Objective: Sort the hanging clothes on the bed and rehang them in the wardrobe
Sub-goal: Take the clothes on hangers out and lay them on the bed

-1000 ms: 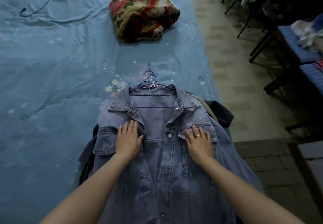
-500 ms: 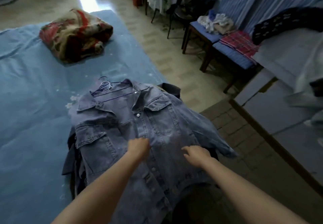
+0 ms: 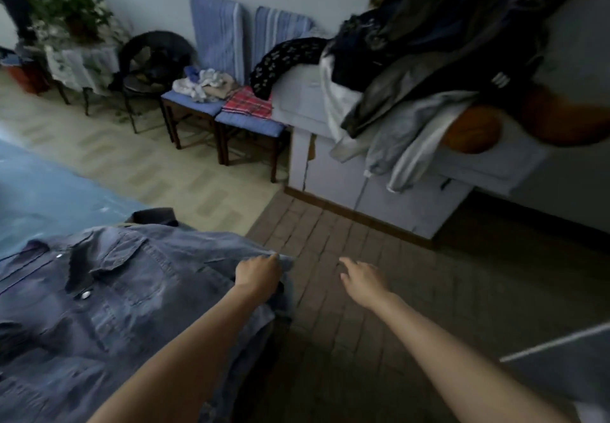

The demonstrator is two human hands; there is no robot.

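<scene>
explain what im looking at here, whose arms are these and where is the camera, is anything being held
There is no robot here. The arms belong to a person wearing one wide-angle camera on the head, so you see forward and down over their own hands. All three pictures come from that same camera; only the last is the present moment. The left hand rests on the edge of a denim jacket lying on top of darker clothes on the blue bed; whether it grips the cloth is too blurred to tell. The right hand holds nothing, fingers loose, out over the brick floor. Across the room, a white cabinet carries a heap of clothes, beside two chairs.
</scene>
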